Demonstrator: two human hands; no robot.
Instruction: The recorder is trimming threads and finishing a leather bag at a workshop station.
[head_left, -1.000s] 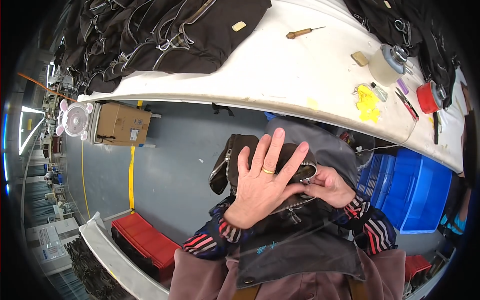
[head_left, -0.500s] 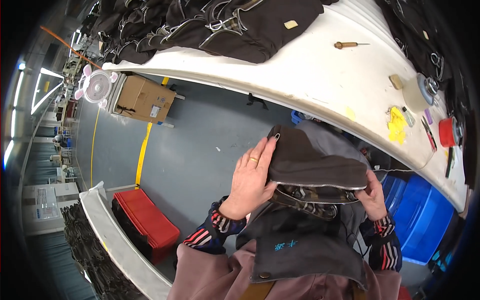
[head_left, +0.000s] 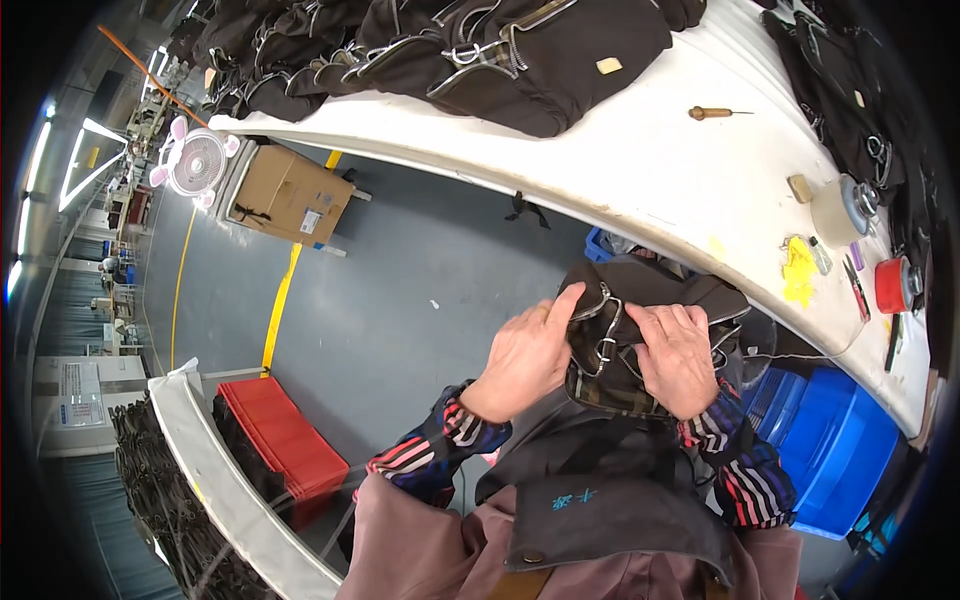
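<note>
A dark brown zippered cloth piece [head_left: 608,390] lies folded over in front of my body, above my dark apron [head_left: 610,520]. Its patterned lining and silver zipper with a metal pull show between my hands. On its left side, my left hand [head_left: 522,362] grips the edge, the index finger stretched along the cloth near the zipper. My right hand [head_left: 676,362] is bent over the right part, thumb and fingers pinching the fabric. The cloth hides some of the fingertips.
Similar dark pieces [head_left: 560,80] pile on the white table [head_left: 640,170], which also bears an awl [head_left: 712,113], a pump bottle [head_left: 838,210] and a red tin [head_left: 893,287]. Blue bins [head_left: 835,440] stand right, a red bin [head_left: 285,430] left. A cardboard box [head_left: 290,195] and fan [head_left: 198,162] stand farther off.
The long zipper opening that faced me has been turned and folded over; lining and zipper pull now show between my hands. My right hand has moved left and up onto the cloth.
</note>
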